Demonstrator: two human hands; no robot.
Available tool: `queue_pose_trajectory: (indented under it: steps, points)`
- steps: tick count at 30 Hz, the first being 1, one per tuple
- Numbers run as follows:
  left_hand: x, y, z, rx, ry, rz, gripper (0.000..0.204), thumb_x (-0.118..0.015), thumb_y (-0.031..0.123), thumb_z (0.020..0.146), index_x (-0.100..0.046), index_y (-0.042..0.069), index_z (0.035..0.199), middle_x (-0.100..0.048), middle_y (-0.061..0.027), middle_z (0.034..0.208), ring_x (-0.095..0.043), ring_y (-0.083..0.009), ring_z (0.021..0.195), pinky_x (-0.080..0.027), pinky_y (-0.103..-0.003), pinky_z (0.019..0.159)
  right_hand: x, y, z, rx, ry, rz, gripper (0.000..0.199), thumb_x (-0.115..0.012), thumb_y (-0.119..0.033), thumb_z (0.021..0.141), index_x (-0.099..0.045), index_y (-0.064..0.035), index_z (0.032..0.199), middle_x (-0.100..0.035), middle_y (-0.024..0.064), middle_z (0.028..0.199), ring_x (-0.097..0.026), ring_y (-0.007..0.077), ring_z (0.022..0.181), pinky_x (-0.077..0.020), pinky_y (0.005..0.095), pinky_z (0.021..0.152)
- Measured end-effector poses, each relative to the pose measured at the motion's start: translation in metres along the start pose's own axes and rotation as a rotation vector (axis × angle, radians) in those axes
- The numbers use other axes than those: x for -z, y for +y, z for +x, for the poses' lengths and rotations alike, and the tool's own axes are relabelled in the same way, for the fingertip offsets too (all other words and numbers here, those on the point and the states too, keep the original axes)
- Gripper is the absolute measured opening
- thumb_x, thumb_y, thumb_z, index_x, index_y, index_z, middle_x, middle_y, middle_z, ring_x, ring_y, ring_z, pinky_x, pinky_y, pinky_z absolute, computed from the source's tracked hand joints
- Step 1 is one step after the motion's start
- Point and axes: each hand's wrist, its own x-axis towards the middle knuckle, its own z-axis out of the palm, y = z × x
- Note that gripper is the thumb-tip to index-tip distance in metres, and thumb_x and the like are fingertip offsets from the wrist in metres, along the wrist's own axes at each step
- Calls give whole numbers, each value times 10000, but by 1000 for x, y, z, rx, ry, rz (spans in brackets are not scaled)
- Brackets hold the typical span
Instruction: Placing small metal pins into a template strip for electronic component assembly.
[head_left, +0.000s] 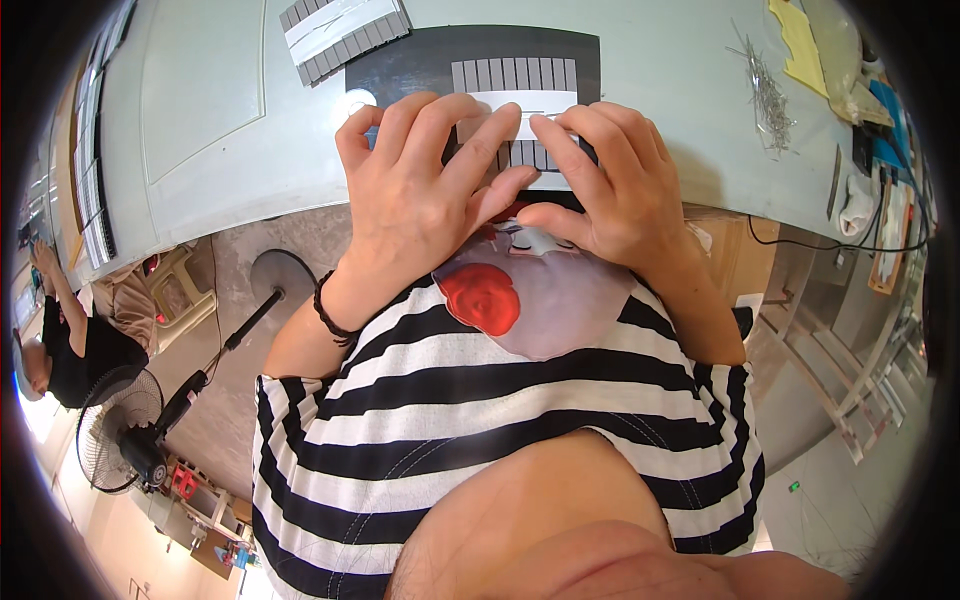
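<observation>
In front of me, a row of narrow grey strips (pixel 516 75) lies side by side on a dark mat (pixel 425 62). A white band (pixel 543 101) runs across their middle. My left hand (pixel 425 185) reaches over the left part of this piece, fingers bent and spread, its index fingertip on the white band. From the other side my right hand (pixel 625 185) mirrors it, index fingertip also on the band, thumb held apart. A thin dark line shows on the band between the two fingertips; I cannot make out what it is. Both hands partly cover the piece.
A similar strip piece (pixel 345 35) rests at the mat's far left corner. To the right on the pale table lie a pile of thin metal pins (pixel 768 105) and a yellow sheet (pixel 800 45). A fan (pixel 120 430) and another person (pixel 75 340) are at the left.
</observation>
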Motion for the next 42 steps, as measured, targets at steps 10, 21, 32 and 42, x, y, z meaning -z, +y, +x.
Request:
queue_pose_trajectory:
  steps: [10,21,32,42]
  points:
    - [3,2,-6,16,-31,-8,465,-808,430,820,-745,218,1228,-634,25,1165,-569,-196,1048,-346,-392,954,0,-8,1,0,-35,-43,668,-804,-491,765,-648,3,1186,-593,97,1131,-578,297,1046,-497,411,867]
    - [0,-3,5,-78,13,-6,494,-728,512,867,-721,181,1234,-632,4,1148,-585,-193,1035,-331,-410,942,25,1,9,-62,53,-28,505,-778,-426,830,-686,-56,1162,-648,82,1028,-621,292,935,-498,408,824]
    - [1,-1,-6,-118,-58,94,594,-663,590,922,-686,168,1339,-621,-29,1252,-558,-228,1104,-333,-420,987,257,247,-56,-858,174,-567,245,-660,-191,969,-722,11,1092,-733,194,969,-702,332,931,-530,384,836]
    - [-2,-2,-5,-93,-90,123,561,-662,517,949,-663,147,1371,-608,-55,1278,-543,-268,1171,-336,-439,1022,263,244,-24,-1164,345,-14,165,-702,-108,902,-730,39,972,-708,83,829,-661,214,785,-506,378,703]
